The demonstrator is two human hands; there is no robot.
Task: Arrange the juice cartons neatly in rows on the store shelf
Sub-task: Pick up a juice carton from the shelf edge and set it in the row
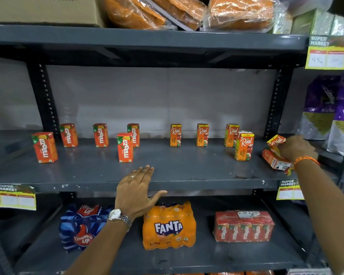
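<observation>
On the grey middle shelf [167, 175] several red Maaza cartons stand upright on the left, three at the back [100, 135] and two nearer the front [45, 147], [125, 147]. Several orange Real cartons stand on the right, three at the back [202, 134] and one in front [244, 146]. My right hand [296, 148] is at the shelf's far right, shut on a tilted Real carton [276, 140]; another carton [274, 160] lies flat beneath it. My left hand [136, 188] hovers open over the shelf's front edge, holding nothing.
The lower shelf holds a Thums Up pack [81, 227], a Fanta pack [169, 227] and a wrapped Maaza multipack [243, 226]. Above sit a cardboard box and wrapped orange packs [240, 12]. Purple bags [334, 112] stand right. Price tags [328, 52] hang on shelf edges.
</observation>
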